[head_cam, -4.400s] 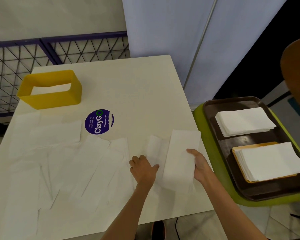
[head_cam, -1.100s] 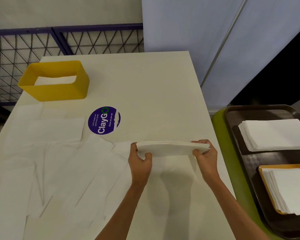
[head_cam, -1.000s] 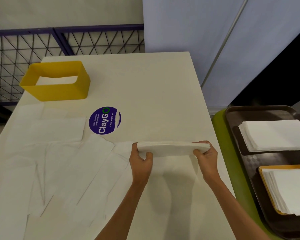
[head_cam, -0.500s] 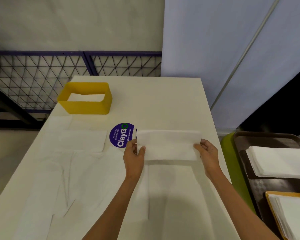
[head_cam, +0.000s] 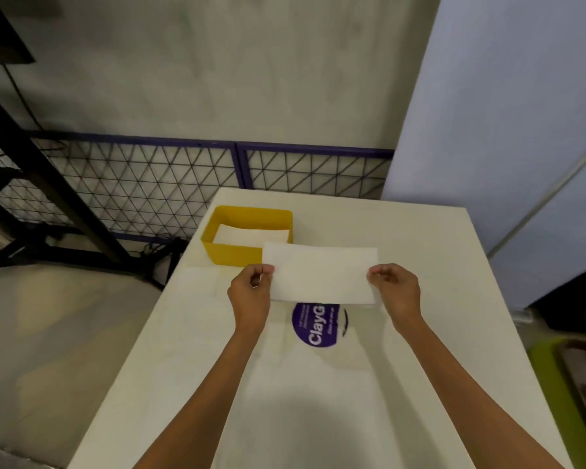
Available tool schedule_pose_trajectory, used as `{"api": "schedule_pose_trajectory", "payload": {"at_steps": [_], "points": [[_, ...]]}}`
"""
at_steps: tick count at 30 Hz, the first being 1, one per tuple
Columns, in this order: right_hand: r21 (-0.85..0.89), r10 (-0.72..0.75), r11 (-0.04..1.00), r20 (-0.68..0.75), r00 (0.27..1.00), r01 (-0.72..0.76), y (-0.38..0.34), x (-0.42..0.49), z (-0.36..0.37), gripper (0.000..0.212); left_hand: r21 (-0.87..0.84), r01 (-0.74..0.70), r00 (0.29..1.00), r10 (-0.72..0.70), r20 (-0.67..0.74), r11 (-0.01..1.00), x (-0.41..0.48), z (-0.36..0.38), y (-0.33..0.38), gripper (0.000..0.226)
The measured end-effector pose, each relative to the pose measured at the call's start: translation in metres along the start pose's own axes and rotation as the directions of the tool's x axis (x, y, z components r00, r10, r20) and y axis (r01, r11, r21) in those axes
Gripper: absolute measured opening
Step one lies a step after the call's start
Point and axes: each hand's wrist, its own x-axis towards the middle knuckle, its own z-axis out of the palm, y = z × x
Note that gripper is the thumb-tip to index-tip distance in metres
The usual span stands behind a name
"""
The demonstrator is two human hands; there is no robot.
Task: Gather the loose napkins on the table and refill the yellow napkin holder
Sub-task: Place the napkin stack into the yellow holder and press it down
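A white napkin (head_cam: 320, 274) hangs flat above the table, held by its two short ends. My left hand (head_cam: 251, 292) pinches its left end and my right hand (head_cam: 394, 289) pinches its right end. The yellow napkin holder (head_cam: 232, 253) stands at the table's far left, just beyond the napkin, whose top left corner covers part of the holder's front wall. White napkins lie inside the holder. More loose napkins (head_cam: 200, 279) lie flat on the white table (head_cam: 420, 265), hard to tell apart from its surface.
A round purple ClayGo sticker (head_cam: 315, 328) is on the table below the held napkin. A black mesh fence (head_cam: 149, 187) with a purple rail runs behind the table. A green seat with a brown tray (head_cam: 582, 374) is at the right edge.
Both hands lifted the napkin off the table, turned it from edge-on to flat and carried it forward and left toward the yellow holder. The view tilted up.
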Motion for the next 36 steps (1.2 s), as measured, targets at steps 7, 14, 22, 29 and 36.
{"api": "schedule_pose_trajectory", "payload": {"at_steps": [7, 14, 22, 29, 36], "points": [[-0.267, -0.144, 0.952, 0.037, 0.989, 0.148, -0.047, 0.038, 0.106, 0.019, 0.160, -0.083, 0.994, 0.071, 0.080, 0.984, 0.107, -0.047, -0.008, 0.024], [-0.521, -0.088, 0.834, 0.200, 0.976, 0.182, -0.059, 0.076, 0.179, 0.033, 0.438, -0.186, 0.958, 0.063, 0.281, 0.879, 0.193, -0.061, -0.040, 0.031], [-0.753, 0.085, 0.627, 0.320, 0.944, 0.199, -0.044, 0.110, 0.219, 0.041, 0.654, -0.354, 0.876, -0.007, 0.481, 0.669, 0.239, -0.054, -0.066, 0.038], [-0.893, 0.084, 0.127, 0.444, 0.892, 0.432, -0.031, 0.112, 0.240, 0.032, 0.723, -0.448, 0.827, -0.062, 0.558, 0.526, 0.247, -0.039, -0.089, 0.039], [-0.871, 0.118, -0.041, 0.482, 0.868, 0.489, -0.019, 0.114, 0.248, 0.028, 0.742, -0.484, 0.828, -0.032, 0.560, 0.464, 0.247, -0.034, -0.103, 0.089]]}}
